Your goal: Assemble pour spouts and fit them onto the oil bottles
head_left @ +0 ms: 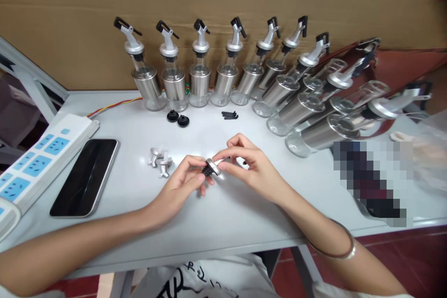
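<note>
Above the grey table, my left hand (185,177) pinches the black ribbed stopper end of a silver pourer spout (212,167). The fingers of my right hand (249,163) are closed on the silver end of the same spout, so both hands hold it. Two loose silver spout pieces (164,164) lie to the left of my left hand. Beyond my hands are two black round stoppers (183,121) and several small black levers (229,115). A small dark piece behind my right fingers is partly hidden.
Several glass and steel bottles with pourers (200,79) stand in an arc at the back and right. At the left lie a black phone (85,177) and a white power strip (38,163). A cardboard wall (87,46) rises behind; a pixelated object lies right.
</note>
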Tool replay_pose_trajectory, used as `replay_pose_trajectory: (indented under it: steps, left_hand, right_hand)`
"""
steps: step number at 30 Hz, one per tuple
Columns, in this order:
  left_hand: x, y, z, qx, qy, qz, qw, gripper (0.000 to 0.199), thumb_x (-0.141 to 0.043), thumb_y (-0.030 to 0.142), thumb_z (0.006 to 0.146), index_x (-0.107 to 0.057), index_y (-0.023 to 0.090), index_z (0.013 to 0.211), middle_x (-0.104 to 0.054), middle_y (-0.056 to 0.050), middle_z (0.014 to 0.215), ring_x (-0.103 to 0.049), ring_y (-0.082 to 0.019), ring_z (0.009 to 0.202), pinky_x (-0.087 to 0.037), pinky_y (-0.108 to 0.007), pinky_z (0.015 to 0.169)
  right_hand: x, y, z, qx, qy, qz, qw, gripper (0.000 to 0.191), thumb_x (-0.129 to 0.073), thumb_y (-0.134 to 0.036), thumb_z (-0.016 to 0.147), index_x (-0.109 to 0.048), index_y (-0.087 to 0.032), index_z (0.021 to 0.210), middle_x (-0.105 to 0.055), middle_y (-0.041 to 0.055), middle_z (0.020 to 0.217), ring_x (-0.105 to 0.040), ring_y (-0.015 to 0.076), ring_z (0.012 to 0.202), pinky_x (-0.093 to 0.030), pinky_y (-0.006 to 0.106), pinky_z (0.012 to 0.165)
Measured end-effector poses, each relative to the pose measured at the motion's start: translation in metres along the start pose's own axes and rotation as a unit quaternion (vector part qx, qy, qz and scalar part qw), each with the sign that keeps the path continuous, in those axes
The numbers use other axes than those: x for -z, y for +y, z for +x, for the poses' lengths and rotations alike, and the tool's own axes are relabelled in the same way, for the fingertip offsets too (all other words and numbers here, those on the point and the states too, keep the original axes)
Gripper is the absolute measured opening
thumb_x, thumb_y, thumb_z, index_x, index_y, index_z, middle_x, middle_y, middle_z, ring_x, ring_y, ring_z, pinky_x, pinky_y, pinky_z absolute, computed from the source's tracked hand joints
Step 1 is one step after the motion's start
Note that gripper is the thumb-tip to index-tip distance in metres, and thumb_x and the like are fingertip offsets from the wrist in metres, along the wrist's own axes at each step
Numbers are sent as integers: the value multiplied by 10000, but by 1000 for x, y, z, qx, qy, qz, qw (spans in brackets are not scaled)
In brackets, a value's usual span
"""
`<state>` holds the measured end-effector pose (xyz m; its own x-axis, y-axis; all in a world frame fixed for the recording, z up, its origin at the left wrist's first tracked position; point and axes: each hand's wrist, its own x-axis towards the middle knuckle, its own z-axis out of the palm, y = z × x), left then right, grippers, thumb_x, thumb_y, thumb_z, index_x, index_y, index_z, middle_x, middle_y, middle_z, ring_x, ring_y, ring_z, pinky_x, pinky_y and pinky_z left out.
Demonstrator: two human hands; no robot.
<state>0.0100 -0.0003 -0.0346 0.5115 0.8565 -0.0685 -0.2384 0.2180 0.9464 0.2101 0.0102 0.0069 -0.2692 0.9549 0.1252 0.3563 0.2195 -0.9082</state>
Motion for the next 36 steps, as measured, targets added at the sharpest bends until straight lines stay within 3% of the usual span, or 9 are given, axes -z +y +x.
replay_pose_trajectory:
  steps: [3, 8, 13, 18, 24, 31, 36]
  left_hand:
    - [-3, 4, 0, -20, -14, 8, 1000, 107, -590, 288, 918, -522, 220, 965, -483, -52, 1209, -608, -145, 870, -496, -267, 661]
    - [-5, 7, -3, -5, -42, 7, 999, 182, -618, 324, 914, -476, 211, 899, -577, -10, 995, -612, -108, 768, -483, -254, 683]
    - [-4, 5, -3, 0, -32, -9, 999, 259, -653, 333, 893, -423, 219, 856, -513, 51, 872, -589, -78, 723, -459, -237, 696]
    - [-2, 5, -2, 7, -28, -11, 1000, 290, -669, 328, 881, -405, 217, 838, -467, 54, 861, -549, -69, 697, -431, -223, 669]
    - [2, 4, -4, -4, -59, -39, 997, 180, -595, 315, 932, -440, 227, 909, -493, 40, 898, -561, -87, 765, -431, -243, 745]
    - [0, 6, -7, 19, -47, -1, 999, 270, -650, 346, 889, -412, 219, 893, -508, 46, 825, -538, -69, 663, -427, -211, 642]
    - [-1, 9, -9, 38, -45, 11, 998, 332, -680, 394, 851, -401, 220, 895, -504, 43, 816, -488, -58, 604, -408, -195, 577]
  right_hand:
    - [0, -1, -2, -22, -24, 3, 999, 161, -588, -227, 871, -732, -198, 937, -581, 10, 763, -489, 113, 637, -414, 248, 609]
    - [-5, -2, -4, -72, -106, 65, 990, 269, -438, -213, 940, -673, -134, 1045, -607, -14, 611, -579, 109, 576, -450, 229, 593]
    - [-8, -5, -5, -24, -127, 69, 989, 254, -451, -213, 942, -662, -163, 1075, -712, 20, 792, -653, 132, 775, -485, 249, 730]
    - [-9, -5, -6, -3, -143, 42, 989, 269, -490, -181, 912, -643, -179, 1134, -732, 43, 929, -642, 149, 866, -479, 274, 767]
    - [-6, -8, -5, -1, -163, 100, 982, 275, -531, -191, 903, -622, -172, 1162, -722, 43, 937, -637, 143, 882, -482, 284, 815]
    - [-7, -6, -6, -37, -193, 95, 976, 258, -517, -190, 888, -632, -174, 1119, -703, 34, 914, -625, 141, 827, -475, 285, 764]
    - [-7, -8, -7, -71, -222, 84, 969, 275, -522, -207, 857, -619, -162, 1111, -649, 10, 769, -582, 130, 705, -454, 267, 659]
